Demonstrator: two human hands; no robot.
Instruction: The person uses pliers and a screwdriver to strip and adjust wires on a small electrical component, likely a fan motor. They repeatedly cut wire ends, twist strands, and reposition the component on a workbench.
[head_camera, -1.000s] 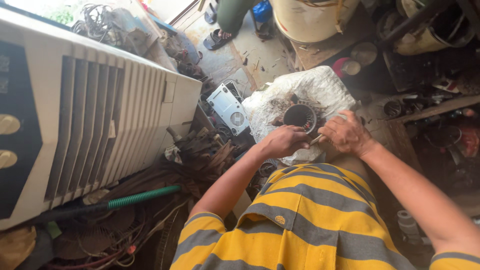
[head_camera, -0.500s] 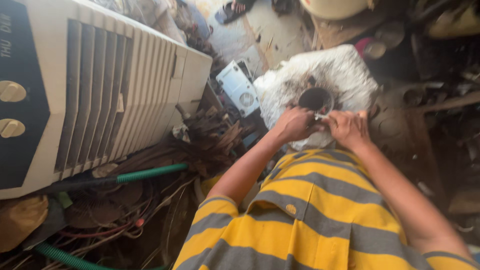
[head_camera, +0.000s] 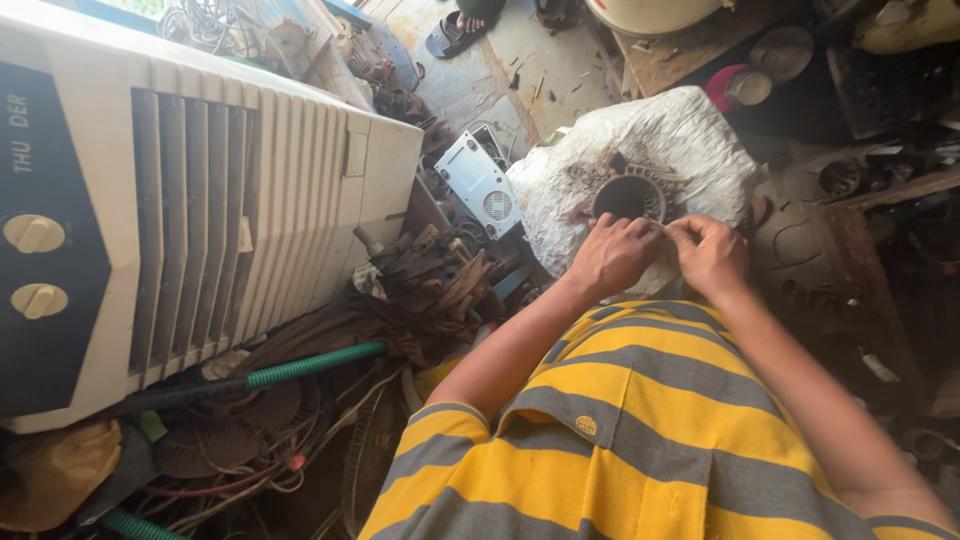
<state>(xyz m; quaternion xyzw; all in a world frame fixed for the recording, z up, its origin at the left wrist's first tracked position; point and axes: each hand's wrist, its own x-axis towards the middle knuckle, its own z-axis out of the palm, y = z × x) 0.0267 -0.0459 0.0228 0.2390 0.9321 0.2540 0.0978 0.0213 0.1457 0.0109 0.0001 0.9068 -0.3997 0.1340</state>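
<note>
A round dark motor stator (head_camera: 628, 197) with a hollow centre lies on a crumpled white sack (head_camera: 680, 140). Both my hands meet at its near rim. My left hand (head_camera: 610, 255) has its fingers curled and pinched against the rim's edge. My right hand (head_camera: 712, 255) is beside it, fingertips pinched at the same spot and touching the left fingers. What they pinch is hidden by the fingers. My yellow and grey striped shirt (head_camera: 640, 430) fills the bottom of the view.
A big white air cooler (head_camera: 200, 200) stands at the left. A green hose (head_camera: 310, 365) and tangled wires (head_camera: 250, 465) lie below it. Rusty metal parts (head_camera: 430, 280), a grey vented box (head_camera: 480, 185), a red-lidded jar (head_camera: 735, 85) and another person's sandalled foot (head_camera: 460, 30) are around.
My hands have drawn together from either side of the stator to its near rim. The view has tilted down and left, showing more of the cooler.
</note>
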